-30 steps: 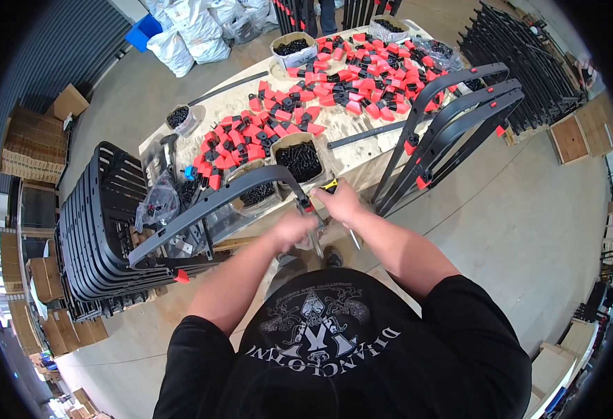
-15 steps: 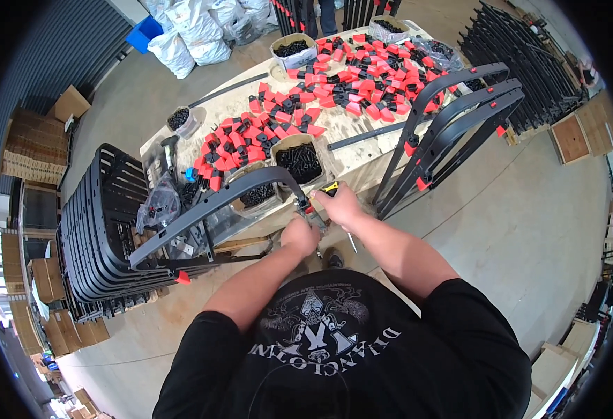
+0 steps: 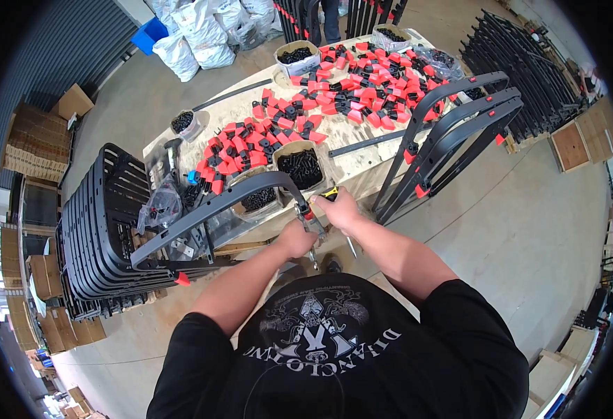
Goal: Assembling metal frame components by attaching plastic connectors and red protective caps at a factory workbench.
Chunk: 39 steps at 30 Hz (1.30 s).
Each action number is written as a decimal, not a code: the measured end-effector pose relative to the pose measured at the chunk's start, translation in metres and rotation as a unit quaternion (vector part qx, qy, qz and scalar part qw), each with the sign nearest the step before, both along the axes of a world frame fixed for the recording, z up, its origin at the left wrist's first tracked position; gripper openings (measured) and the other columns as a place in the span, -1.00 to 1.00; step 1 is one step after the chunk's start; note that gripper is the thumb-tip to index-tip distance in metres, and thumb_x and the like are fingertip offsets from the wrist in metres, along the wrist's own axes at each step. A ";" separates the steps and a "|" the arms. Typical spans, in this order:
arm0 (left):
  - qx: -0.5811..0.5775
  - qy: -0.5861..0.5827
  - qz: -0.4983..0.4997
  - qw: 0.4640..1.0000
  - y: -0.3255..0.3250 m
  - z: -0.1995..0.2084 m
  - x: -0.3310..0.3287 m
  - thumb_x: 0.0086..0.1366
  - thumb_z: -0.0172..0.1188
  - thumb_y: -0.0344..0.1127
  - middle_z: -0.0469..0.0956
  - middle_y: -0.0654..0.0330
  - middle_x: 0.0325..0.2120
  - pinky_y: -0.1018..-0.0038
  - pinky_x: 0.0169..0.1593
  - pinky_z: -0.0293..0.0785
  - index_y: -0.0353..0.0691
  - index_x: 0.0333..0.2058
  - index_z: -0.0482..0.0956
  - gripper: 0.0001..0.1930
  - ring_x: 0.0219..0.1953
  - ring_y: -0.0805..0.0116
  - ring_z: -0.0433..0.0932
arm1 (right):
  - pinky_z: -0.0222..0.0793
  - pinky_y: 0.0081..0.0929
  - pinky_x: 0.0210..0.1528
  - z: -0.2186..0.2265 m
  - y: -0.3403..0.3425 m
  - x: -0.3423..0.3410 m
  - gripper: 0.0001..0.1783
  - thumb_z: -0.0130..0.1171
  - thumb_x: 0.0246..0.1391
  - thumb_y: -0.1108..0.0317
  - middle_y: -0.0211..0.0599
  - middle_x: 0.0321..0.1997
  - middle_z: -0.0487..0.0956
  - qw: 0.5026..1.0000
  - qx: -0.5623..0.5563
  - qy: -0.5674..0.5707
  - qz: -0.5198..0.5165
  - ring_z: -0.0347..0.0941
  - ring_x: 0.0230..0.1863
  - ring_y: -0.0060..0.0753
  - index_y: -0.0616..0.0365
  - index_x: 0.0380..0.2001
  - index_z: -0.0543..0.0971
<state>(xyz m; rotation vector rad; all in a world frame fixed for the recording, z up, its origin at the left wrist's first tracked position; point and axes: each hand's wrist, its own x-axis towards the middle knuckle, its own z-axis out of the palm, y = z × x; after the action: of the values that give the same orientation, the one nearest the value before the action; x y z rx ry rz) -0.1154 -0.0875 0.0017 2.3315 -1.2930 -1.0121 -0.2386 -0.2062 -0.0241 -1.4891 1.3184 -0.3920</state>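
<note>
A curved black metal frame [image 3: 202,218] reaches from the left toward my hands, and its bent end comes down just above them. My left hand [image 3: 297,240] is closed beside that end, around a silver metal tool [image 3: 312,225] with a red part near its top; fingers cover much of it. Close by on the right, my right hand [image 3: 341,209] is closed on a screwdriver with a yellow and black handle [image 3: 331,193]. A thin metal shaft [image 3: 352,246] shows beneath that hand. Whether either tool touches the frame is hard to see.
A wooden worktable [image 3: 352,162] ahead bears piles of red and black plastic pieces [image 3: 250,143] and a box of black screws [image 3: 299,167]. Stacked black frames [image 3: 93,216] stand left; more curved frames [image 3: 453,133] lean at the right edge. White sacks [image 3: 205,35] lie beyond.
My left hand has shifted slightly down and left, and more of the silver tool shows beside it. My right hand keeps its grip on the screwdriver. The whole view has tilted a little.
</note>
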 end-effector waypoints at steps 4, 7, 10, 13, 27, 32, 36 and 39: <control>0.137 0.576 0.230 0.772 -0.008 0.003 0.035 0.15 0.24 -0.18 0.60 0.11 -0.56 0.26 -0.45 0.47 -0.39 -0.32 0.64 -0.68 -0.58 0.22 0.55 | 0.48 -0.29 -0.06 0.007 0.006 0.005 -0.29 0.50 -0.03 0.02 0.05 -0.18 0.64 0.999 0.034 -0.012 0.003 0.57 -0.17 -0.22 0.45 -0.09 0.48; -0.041 0.122 0.029 0.991 0.007 -0.003 0.005 0.17 0.21 -0.18 0.59 -0.10 -0.56 0.12 -0.28 0.53 -0.44 -0.34 0.59 -0.66 -0.45 -0.03 0.63 | 0.49 -0.30 -0.09 0.013 0.001 0.006 -0.32 0.50 0.00 0.06 0.01 -0.18 0.64 1.000 0.018 0.003 0.023 0.57 -0.20 -0.25 0.44 -0.08 0.48; -0.056 0.001 0.066 0.996 0.008 -0.019 -0.019 0.16 0.20 -0.19 0.57 -0.20 -0.56 0.08 -0.19 0.54 -0.48 -0.40 0.56 -0.66 -0.38 -0.11 0.65 | 0.50 -0.23 -0.09 0.008 0.002 0.001 -0.23 0.48 -0.05 -0.04 0.18 -0.22 0.64 0.999 0.016 -0.035 0.008 0.63 -0.18 -0.01 0.50 -0.11 0.46; 0.004 0.075 0.030 0.997 0.001 -0.005 -0.005 0.15 0.23 -0.19 0.59 -0.13 -0.52 0.11 -0.25 0.53 -0.47 -0.41 0.55 -0.66 -0.40 0.01 0.64 | 0.49 -0.27 -0.09 0.007 0.002 -0.001 -0.25 0.48 -0.03 -0.04 0.12 -0.21 0.64 1.000 -0.002 -0.006 0.015 0.60 -0.19 -0.11 0.48 -0.10 0.47; -0.015 0.018 0.075 0.997 0.010 -0.022 -0.013 0.19 0.23 -0.14 0.64 -0.22 -0.32 0.13 -0.09 0.54 -0.37 -0.20 0.52 -0.63 -0.20 -0.18 0.65 | 0.49 -0.32 -0.19 -0.067 0.031 -0.033 -0.39 0.41 0.01 -0.04 -0.08 -0.33 0.64 0.993 0.012 -0.023 0.117 0.60 -0.27 -0.27 0.34 -0.20 0.50; 0.033 -0.026 0.045 0.998 0.002 -0.010 -0.017 0.19 0.25 -0.07 0.64 -0.23 -0.22 0.10 0.01 0.53 -0.39 -0.12 0.51 -0.53 -0.09 -0.18 0.63 | 0.49 -0.29 -0.17 -0.077 0.047 -0.049 -0.39 0.37 0.04 0.05 -0.02 -0.26 0.65 0.997 0.006 -0.057 0.055 0.60 -0.24 -0.23 0.40 -0.07 0.50; 0.010 -0.032 0.081 0.996 0.011 0.000 -0.018 0.20 0.26 -0.08 0.63 -0.26 -0.21 0.07 0.04 0.52 -0.40 -0.13 0.51 -0.54 -0.08 -0.21 0.62 | 0.40 -0.24 0.20 0.107 0.047 -0.048 -0.14 0.32 0.11 0.14 0.26 0.19 0.50 0.971 0.204 -0.023 0.122 0.46 0.22 0.00 0.54 0.29 0.27; 0.010 -0.023 0.090 0.996 0.007 0.004 -0.023 0.19 0.26 -0.10 0.64 -0.22 -0.24 0.10 0.01 0.53 -0.38 -0.19 0.53 -0.59 -0.10 -0.18 0.63 | 0.44 -0.20 0.14 0.122 0.040 -0.048 -0.14 0.31 0.12 0.16 0.19 0.13 0.55 0.961 0.247 -0.057 0.109 0.53 0.11 0.01 0.48 0.33 0.22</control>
<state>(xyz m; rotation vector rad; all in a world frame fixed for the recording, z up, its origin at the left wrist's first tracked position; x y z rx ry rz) -0.1388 -0.0807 0.0053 2.4482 -1.0686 -0.9215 -0.2869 -0.1666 0.0975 -1.1531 1.0488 0.0015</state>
